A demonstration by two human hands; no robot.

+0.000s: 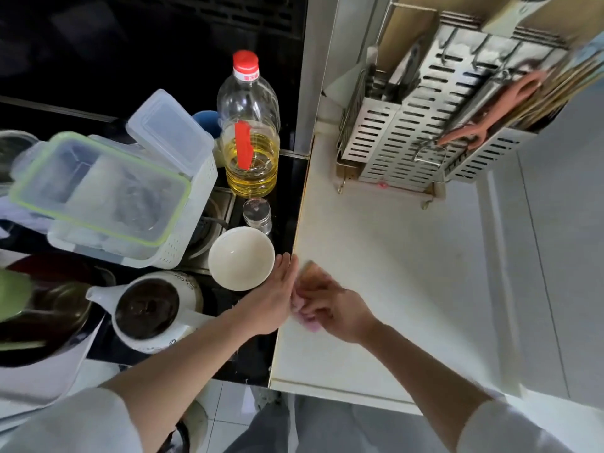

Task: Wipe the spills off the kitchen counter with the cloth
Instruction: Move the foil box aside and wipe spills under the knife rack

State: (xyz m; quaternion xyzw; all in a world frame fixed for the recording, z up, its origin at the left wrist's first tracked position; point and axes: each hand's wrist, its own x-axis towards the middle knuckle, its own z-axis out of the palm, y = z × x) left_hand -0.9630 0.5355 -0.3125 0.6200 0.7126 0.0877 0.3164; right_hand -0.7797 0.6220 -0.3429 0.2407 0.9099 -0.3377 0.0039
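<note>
The cream kitchen counter (pixel 408 273) fills the right half of the head view. At its left edge my right hand (pixel 333 308) is closed on a small pink cloth (pixel 309 322), blurred by motion and mostly hidden under the fingers. My left hand (pixel 273 295) is held flat and upright along that same edge, fingers together, touching the cloth side and holding nothing. No spill is clearly visible on the counter surface.
Just left of the edge stand a white bowl (pixel 241 258), a small glass shaker (pixel 257 213) and an oil bottle (pixel 249 132) on the dark stove. Stacked plastic boxes (pixel 108 191) and a white pot (pixel 153 310) lie further left. A metal utensil rack (pixel 425 132) occupies the counter's back.
</note>
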